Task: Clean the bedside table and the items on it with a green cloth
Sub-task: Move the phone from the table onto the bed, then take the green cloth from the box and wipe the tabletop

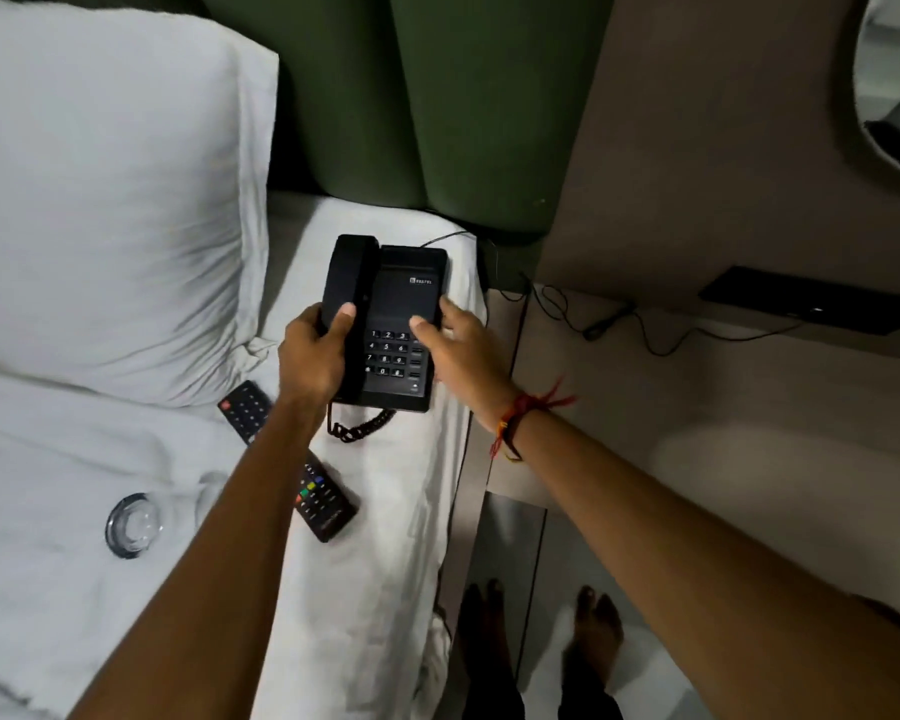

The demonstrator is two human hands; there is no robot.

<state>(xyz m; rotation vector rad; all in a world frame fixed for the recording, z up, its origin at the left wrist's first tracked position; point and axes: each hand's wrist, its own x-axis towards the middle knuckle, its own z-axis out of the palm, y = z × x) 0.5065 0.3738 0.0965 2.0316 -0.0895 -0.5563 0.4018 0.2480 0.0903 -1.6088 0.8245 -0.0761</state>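
A black corded telephone (401, 298) is over the white bed sheet, near the bed's right edge. My left hand (315, 356) grips its handset side. My right hand (463, 350) holds the right side of its base, thumb on top beside the keypad. The coiled cord (359, 426) hangs below the phone onto the sheet. The bedside table (723, 387), a pale brown surface, lies to the right of the bed. No green cloth is in view.
Two black remotes (245, 410) (326, 506) and a clear glass (133, 524) lie on the bed (375, 589). A white pillow (105, 210) is at the left. Thin black cables (614, 319) run across the table's back. My bare feet (541, 631) stand on the floor.
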